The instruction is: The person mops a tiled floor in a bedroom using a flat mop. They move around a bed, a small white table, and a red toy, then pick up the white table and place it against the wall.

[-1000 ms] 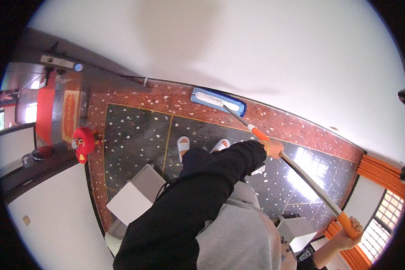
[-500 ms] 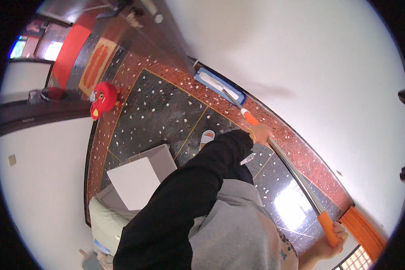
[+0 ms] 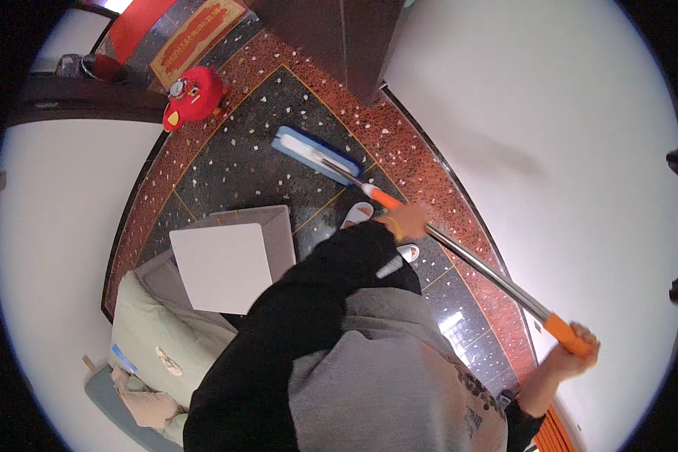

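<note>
A flat mop (image 3: 491, 276) with a long steel handle slants across the floor in front of me. Its blue and white mop head (image 3: 316, 155) lies on the dark speckled tiles, ahead of my white slippers (image 3: 359, 213). My left hand (image 3: 407, 221), slightly blurred, is closed around the handle just above the lower orange sleeve. At the handle's upper end, my right hand (image 3: 577, 355) wraps around the orange grip, on the right near the wall.
A grey storage box (image 3: 279, 233) with a white panel (image 3: 222, 267) on it stands at left, beside pale green cloth (image 3: 154, 324). Farther off are a red plush toy (image 3: 196, 94) and a patterned doormat (image 3: 196, 41). White walls (image 3: 550, 98) border both sides; a dark door (image 3: 316, 38) is ahead.
The mop head has swept left, away from the foot of the right wall, onto the dark tiles. Both hands keep their hold; the right one is higher in view. The view has shifted too.
</note>
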A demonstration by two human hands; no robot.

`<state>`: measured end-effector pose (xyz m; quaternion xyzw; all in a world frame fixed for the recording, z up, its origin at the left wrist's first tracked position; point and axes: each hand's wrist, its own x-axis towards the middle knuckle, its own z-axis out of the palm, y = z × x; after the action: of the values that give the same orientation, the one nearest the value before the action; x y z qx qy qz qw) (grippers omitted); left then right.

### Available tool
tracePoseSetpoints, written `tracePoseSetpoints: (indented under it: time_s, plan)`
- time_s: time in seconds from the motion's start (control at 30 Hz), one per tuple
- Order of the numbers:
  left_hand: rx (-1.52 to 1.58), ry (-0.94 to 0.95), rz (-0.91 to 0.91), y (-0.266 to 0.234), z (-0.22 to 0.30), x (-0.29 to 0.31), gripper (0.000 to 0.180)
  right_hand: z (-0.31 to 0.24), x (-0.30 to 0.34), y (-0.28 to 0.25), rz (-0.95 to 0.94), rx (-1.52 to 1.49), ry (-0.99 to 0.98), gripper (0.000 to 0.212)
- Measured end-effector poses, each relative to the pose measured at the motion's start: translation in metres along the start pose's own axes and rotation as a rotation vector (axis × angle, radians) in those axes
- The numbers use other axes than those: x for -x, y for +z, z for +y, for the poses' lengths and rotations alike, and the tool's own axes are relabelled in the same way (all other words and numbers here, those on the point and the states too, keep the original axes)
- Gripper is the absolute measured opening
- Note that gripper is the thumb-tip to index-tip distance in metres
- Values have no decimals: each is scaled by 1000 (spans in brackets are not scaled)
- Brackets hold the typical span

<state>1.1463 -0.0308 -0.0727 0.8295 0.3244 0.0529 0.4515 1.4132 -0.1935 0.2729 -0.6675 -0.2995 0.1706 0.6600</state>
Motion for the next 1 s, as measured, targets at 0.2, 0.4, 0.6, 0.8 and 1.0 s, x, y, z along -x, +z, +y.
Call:
tracePoseSetpoints:
  time_s: [0.2,0.4,0.6,0.8,1.0]
  plan:
    - [9,-432,377,-79,-122,131,23,50,58,171,-335,-60,190,31]
    - [-101,-967,687,-130,-159,257,39,49,122,287,-1235,-234,281,16]
    - [-199,-919,517,-104,-163,276,25,40,137,251,-1351,-221,229,16]
    - [-97,-372,496,-21,-90,197,18,40,98,102,-1038,-267,431,12]
    - [-133,-123,21,77,49,75,15,40,83,-116,-666,-318,382,12]
